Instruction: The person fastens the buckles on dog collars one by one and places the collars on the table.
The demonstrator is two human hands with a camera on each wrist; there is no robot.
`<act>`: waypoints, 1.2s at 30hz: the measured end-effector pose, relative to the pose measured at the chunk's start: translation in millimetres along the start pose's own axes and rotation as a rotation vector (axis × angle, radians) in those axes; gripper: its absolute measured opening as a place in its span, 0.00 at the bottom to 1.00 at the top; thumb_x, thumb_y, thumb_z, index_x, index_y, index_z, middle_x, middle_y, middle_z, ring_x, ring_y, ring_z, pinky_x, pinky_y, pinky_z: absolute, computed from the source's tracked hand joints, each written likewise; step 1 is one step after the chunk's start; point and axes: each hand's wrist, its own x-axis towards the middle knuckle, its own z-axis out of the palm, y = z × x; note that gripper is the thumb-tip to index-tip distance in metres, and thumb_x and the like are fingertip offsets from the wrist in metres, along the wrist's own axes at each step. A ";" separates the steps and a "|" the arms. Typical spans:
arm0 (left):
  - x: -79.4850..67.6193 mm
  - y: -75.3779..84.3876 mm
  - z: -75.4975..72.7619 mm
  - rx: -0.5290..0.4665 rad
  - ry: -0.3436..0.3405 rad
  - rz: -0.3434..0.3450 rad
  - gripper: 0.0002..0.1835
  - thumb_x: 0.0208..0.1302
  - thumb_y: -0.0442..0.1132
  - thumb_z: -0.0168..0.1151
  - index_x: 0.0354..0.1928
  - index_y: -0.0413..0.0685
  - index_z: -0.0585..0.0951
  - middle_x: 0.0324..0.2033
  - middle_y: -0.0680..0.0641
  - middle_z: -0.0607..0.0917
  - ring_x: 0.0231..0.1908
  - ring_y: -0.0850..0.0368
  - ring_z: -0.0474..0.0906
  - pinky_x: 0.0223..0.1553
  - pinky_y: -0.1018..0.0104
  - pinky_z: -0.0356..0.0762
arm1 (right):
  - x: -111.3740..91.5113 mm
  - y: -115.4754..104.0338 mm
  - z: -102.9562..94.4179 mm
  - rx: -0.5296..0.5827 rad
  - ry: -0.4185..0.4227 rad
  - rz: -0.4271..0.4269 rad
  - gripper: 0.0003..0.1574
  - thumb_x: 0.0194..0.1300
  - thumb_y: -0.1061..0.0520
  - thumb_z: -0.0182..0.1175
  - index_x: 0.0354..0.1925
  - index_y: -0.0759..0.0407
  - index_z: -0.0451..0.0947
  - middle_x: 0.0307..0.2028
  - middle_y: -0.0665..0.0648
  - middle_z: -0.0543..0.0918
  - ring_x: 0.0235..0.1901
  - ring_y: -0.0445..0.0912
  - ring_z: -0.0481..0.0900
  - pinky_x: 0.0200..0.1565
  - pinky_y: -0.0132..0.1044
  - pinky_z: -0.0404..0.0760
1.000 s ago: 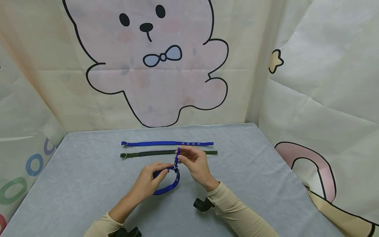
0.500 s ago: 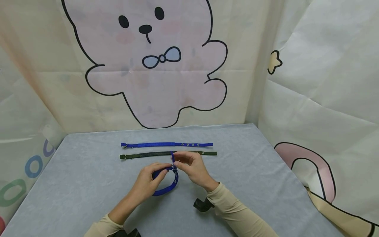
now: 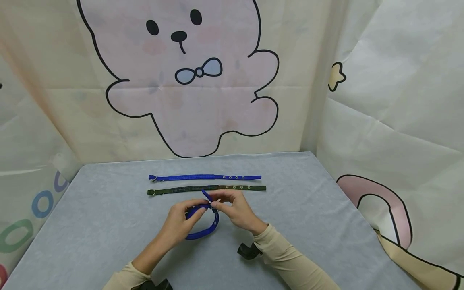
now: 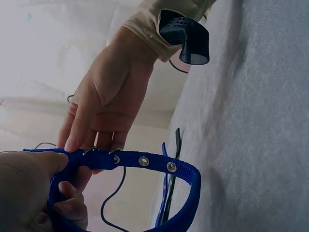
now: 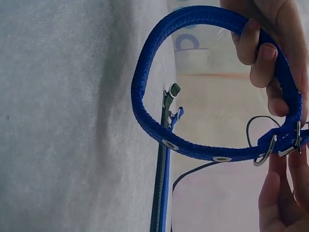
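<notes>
A blue pet collar point(image 3: 204, 233), bent into a loop, is held up above the table between my two hands. My left hand point(image 3: 178, 220) grips its padded band, with the thumb on top in the left wrist view. At the metal buckle point(image 5: 292, 145), my right hand point(image 3: 237, 210) pinches the strap with thumb and fingers. The strap's free end point(image 3: 206, 195) sticks out up and left past the right fingertips. A D-ring point(image 5: 266, 152) hangs beside the buckle, and metal eyelets line the strap point(image 4: 144, 161). Fingers partly hide the buckle.
Behind the hands, a second blue collar point(image 3: 195, 177) and a green collar point(image 3: 181, 189) lie straight and parallel on the grey-blue tablecloth point(image 3: 90, 217). A printed curtain point(image 3: 203, 108) stands at the table's back edge. Black wrist mounts point(image 3: 248, 251) sit under the sleeves.
My right hand has shifted slightly left and down along the strap. The strap's free end, upright before, now leans to the left. My left hand has barely moved.
</notes>
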 end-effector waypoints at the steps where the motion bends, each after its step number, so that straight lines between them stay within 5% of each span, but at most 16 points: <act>1: 0.1 0.1 -0.4 -0.006 -0.001 0.002 0.12 0.69 0.37 0.66 0.52 0.47 0.87 0.47 0.46 0.90 0.46 0.56 0.86 0.43 0.70 0.82 | 0.0 0.3 0.1 0.004 -0.007 0.001 0.16 0.70 0.63 0.63 0.55 0.65 0.83 0.46 0.66 0.88 0.43 0.37 0.84 0.47 0.38 0.83; 11: 0.9 -3.0 -2.3 -0.057 -0.025 -0.043 0.16 0.66 0.35 0.68 0.55 0.48 0.85 0.48 0.46 0.90 0.47 0.54 0.88 0.47 0.66 0.85 | -3.0 1.5 1.1 -0.016 -0.009 -0.019 0.16 0.72 0.62 0.61 0.56 0.63 0.82 0.49 0.64 0.87 0.48 0.47 0.85 0.50 0.37 0.84; 23: 2.5 -3.7 -3.4 -0.015 0.046 -0.134 0.14 0.62 0.35 0.72 0.49 0.44 0.83 0.41 0.46 0.92 0.45 0.54 0.88 0.46 0.68 0.80 | -1.3 4.1 3.1 -0.083 0.004 -0.034 0.17 0.71 0.62 0.62 0.57 0.60 0.81 0.51 0.62 0.87 0.47 0.53 0.86 0.47 0.38 0.84; 36: 2.6 -3.5 -3.0 -0.061 0.099 -0.123 0.12 0.63 0.36 0.71 0.48 0.45 0.86 0.40 0.47 0.90 0.42 0.58 0.86 0.43 0.74 0.81 | -2.3 2.4 7.6 -0.126 0.036 -0.102 0.16 0.73 0.62 0.59 0.57 0.58 0.73 0.49 0.63 0.82 0.46 0.56 0.87 0.47 0.39 0.86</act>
